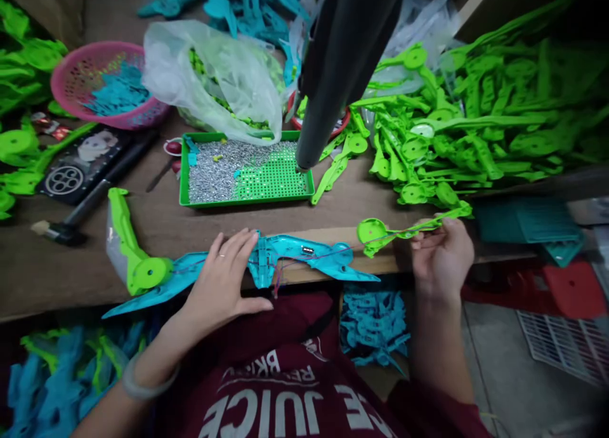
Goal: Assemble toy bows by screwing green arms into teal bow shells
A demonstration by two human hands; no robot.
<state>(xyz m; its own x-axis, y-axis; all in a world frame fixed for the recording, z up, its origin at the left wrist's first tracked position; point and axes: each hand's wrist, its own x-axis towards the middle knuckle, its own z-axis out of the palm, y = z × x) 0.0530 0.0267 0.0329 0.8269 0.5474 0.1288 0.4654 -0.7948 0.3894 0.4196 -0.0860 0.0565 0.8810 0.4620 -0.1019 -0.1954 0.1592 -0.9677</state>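
Observation:
Along the front of the bench lies a blue plastic toy bow body (304, 251), its open inner side up, with thin wires running through it. My left hand (228, 270) rests on its left half, fingers spread. A green limb (128, 247) with a round hub is joined at the bow's left end. My right hand (442, 254) grips a second green limb piece (399, 233) near its outer end. This piece's round hub is close to the bow's right tip, apart from it. A thin wire stretches from the bow along the held piece.
A green tray (247, 203) of small screws stands behind the bow, below a dark hanging tool (333, 76). Green parts (476, 127) heap at the right. A pink basket (109, 117), plastic bag (214, 76) and hammer (80, 216) occupy the left. Blue parts (373, 327) sit below the bench edge.

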